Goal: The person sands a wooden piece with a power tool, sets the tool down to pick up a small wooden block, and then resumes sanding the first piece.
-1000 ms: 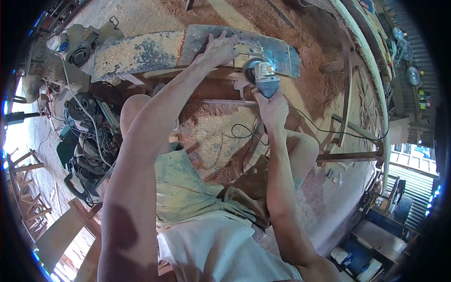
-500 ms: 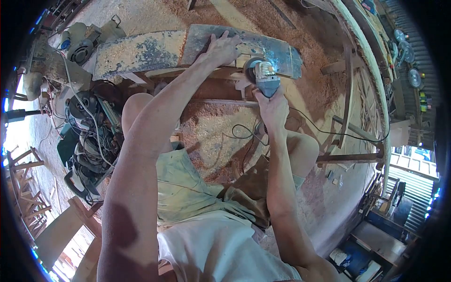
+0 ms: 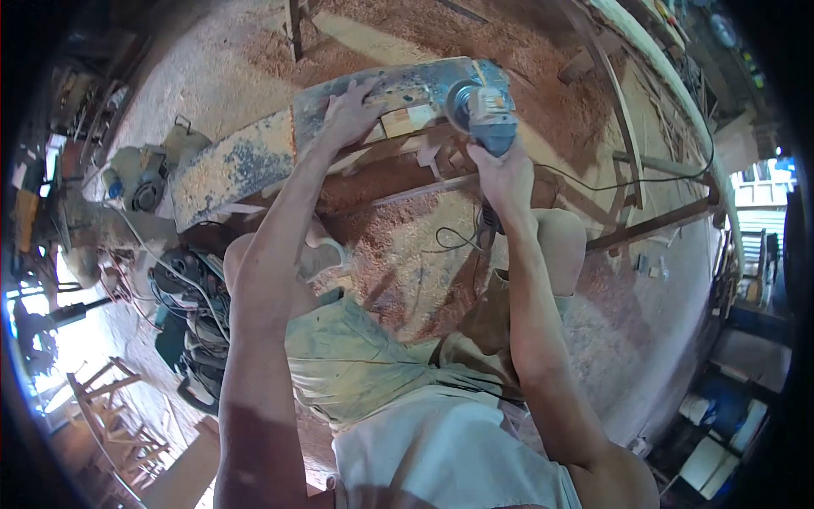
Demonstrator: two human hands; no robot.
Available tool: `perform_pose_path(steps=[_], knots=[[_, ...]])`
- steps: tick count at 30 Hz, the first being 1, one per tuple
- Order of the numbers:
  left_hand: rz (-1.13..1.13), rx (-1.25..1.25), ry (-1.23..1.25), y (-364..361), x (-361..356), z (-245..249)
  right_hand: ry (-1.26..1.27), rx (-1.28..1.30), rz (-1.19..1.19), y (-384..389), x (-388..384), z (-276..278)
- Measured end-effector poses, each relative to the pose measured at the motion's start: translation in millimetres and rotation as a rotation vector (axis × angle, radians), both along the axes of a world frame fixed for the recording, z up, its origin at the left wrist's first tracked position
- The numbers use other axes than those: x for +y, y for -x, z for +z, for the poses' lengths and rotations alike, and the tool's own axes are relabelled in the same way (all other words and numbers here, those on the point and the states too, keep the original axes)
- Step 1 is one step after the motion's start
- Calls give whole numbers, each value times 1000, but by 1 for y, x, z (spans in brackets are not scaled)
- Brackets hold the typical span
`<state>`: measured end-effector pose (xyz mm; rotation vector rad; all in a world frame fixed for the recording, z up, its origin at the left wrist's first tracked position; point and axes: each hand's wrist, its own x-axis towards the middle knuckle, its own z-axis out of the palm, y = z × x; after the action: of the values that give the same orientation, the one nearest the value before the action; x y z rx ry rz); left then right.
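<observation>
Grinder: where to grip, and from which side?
Probably the near end of the grinder's blue-grey body, coming from the person's side: it points back toward them, with the disc at the far left. The right hand grips there.

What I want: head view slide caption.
Right hand grips blue-grey disc grinder; left hand lies over mottled dark flat board.

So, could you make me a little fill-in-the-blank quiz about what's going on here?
1. The hand holding the grinder is the person's ____ one.
2. The other hand lies on the board and grips ____ tool.
3. Both hands are ____, without gloves.
4. The colour of the shirt is ____.

Missing words: right; no; bare; white.
</observation>
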<state>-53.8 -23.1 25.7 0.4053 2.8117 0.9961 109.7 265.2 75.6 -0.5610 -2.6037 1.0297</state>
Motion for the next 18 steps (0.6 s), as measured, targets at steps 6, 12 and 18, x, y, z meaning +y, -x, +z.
perform_pose_path(steps=[6, 12, 18], knots=[[-220, 515, 222, -54, 25, 19, 559, 134, -12, -14, 30, 46], [-323, 592, 290, -55, 30, 23, 532, 98, -20, -20, 42, 53], [-325, 734, 202, -58, 27, 25, 490, 59, -29, -17, 44, 42]])
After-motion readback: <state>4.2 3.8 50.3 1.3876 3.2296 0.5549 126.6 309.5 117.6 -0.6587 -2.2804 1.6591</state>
